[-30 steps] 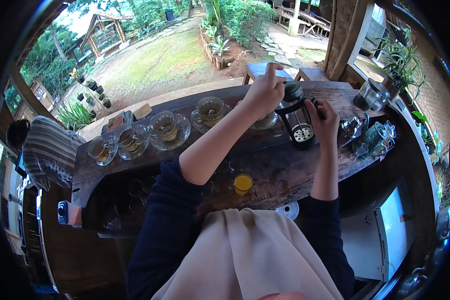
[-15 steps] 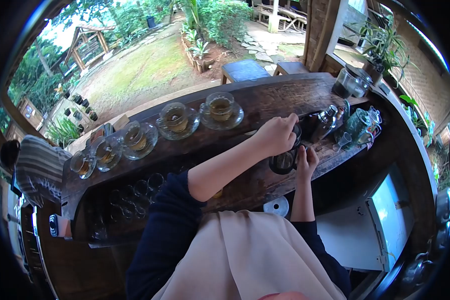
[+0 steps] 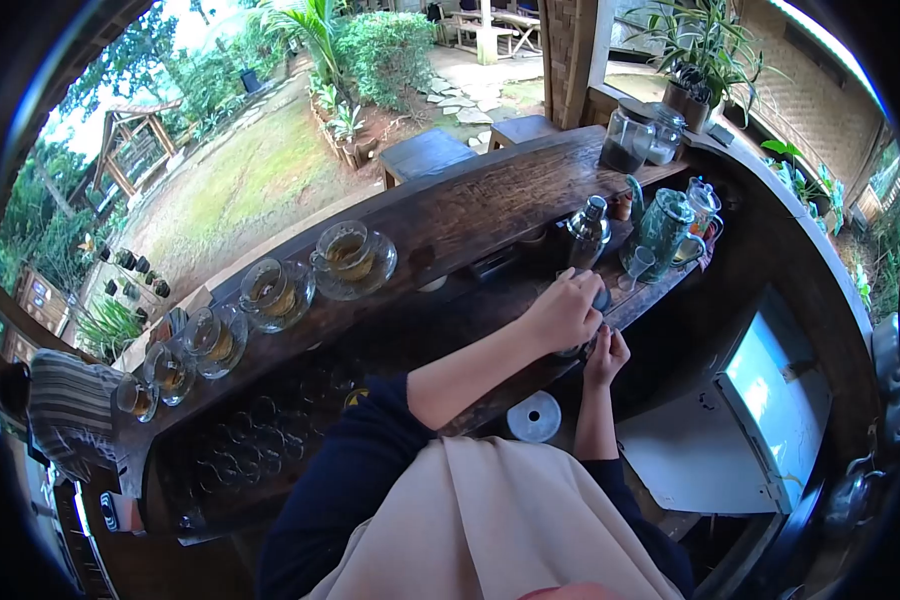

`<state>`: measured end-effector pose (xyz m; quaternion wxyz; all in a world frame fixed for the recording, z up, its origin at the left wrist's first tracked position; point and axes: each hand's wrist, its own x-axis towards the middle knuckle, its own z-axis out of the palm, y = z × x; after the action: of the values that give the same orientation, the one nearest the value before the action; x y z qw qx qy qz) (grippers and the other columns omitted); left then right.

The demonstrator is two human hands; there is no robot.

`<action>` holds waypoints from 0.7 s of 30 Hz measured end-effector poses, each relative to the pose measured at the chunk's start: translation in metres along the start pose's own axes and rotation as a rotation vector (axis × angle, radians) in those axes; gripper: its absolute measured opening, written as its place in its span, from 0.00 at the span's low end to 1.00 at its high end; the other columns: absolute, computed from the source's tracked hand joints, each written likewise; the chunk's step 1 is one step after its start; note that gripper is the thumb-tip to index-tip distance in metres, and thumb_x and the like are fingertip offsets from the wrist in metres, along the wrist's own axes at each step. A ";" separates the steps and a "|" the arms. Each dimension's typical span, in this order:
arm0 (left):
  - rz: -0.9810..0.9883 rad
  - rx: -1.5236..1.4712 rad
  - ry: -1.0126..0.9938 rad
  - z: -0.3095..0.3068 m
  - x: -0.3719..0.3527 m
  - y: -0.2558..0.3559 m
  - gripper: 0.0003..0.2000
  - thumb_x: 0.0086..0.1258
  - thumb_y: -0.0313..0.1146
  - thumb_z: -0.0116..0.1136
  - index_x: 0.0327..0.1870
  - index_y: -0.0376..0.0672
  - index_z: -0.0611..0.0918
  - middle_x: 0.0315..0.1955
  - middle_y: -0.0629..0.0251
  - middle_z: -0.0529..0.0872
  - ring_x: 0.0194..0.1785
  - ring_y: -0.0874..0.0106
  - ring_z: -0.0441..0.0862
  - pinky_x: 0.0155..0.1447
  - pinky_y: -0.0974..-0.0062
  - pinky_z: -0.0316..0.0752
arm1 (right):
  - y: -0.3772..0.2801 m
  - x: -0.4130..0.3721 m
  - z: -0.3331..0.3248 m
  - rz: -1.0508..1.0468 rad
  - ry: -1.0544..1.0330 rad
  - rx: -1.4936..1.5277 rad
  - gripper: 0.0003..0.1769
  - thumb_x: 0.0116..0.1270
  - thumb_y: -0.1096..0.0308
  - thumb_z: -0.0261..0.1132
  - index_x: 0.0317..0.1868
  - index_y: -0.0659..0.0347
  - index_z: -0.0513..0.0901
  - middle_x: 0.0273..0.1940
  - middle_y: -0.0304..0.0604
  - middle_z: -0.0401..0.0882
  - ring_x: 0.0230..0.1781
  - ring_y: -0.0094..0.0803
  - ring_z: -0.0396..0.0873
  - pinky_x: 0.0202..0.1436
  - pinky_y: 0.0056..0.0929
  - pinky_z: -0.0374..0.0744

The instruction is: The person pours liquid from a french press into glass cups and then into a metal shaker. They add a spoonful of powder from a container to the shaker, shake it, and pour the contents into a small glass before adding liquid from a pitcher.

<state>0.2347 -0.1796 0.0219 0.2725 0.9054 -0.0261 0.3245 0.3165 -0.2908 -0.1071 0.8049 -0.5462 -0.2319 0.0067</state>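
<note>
My left hand (image 3: 567,312) reaches across from the left, its fingers closed round a dark round piece (image 3: 601,297) that looks like a lid; most of it is hidden by the hand. Just below and to the right, my right hand (image 3: 606,357) has its fingers pinched at the side of a dark pot (image 3: 570,351), of which only a sliver shows. The two hands nearly touch. Beyond them on the lower counter stand a metal cocktail shaker (image 3: 588,228), a small clear glass (image 3: 636,266) and a green glass pitcher (image 3: 662,236).
Glass cups of tea on saucers (image 3: 350,256) line the raised wooden ledge (image 3: 490,215). Empty glasses (image 3: 255,435) fill the lower shelf at left. Two lidded jars (image 3: 630,138) stand at the far right end. A white disc (image 3: 534,416) and a white fridge-like box (image 3: 695,450) are near my body.
The view has swung to the right. My left hand has come down closer to my right hand, bringing the dark round piece over the pot, which is now mostly covered.
</note>
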 end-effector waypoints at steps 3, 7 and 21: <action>-0.014 -0.046 -0.035 0.007 0.002 0.001 0.16 0.55 0.24 0.50 0.47 0.34 0.72 0.40 0.51 0.82 0.51 0.52 0.79 0.67 0.46 0.60 | 0.012 0.003 -0.004 -0.041 0.015 0.015 0.19 0.70 0.72 0.58 0.19 0.57 0.64 0.16 0.25 0.62 0.15 0.10 0.57 0.18 0.16 0.53; -0.008 -0.063 0.029 0.021 -0.004 -0.008 0.19 0.55 0.23 0.49 0.51 0.35 0.72 0.43 0.55 0.83 0.55 0.56 0.78 0.69 0.48 0.58 | 0.008 -0.004 0.002 -0.075 0.010 -0.004 0.17 0.71 0.70 0.54 0.21 0.60 0.67 0.17 0.27 0.62 0.17 0.12 0.59 0.20 0.16 0.54; -0.068 -0.103 0.103 0.013 -0.010 -0.020 0.17 0.58 0.24 0.48 0.50 0.40 0.76 0.43 0.61 0.83 0.53 0.61 0.79 0.69 0.47 0.58 | -0.004 0.000 -0.017 0.124 -0.255 -0.136 0.21 0.76 0.59 0.49 0.25 0.60 0.71 0.19 0.35 0.70 0.17 0.20 0.68 0.23 0.18 0.66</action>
<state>0.2393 -0.1702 -0.0019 0.3308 0.8725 0.0019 0.3596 0.3219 -0.3076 -0.1088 0.7282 -0.6073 -0.2980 0.1099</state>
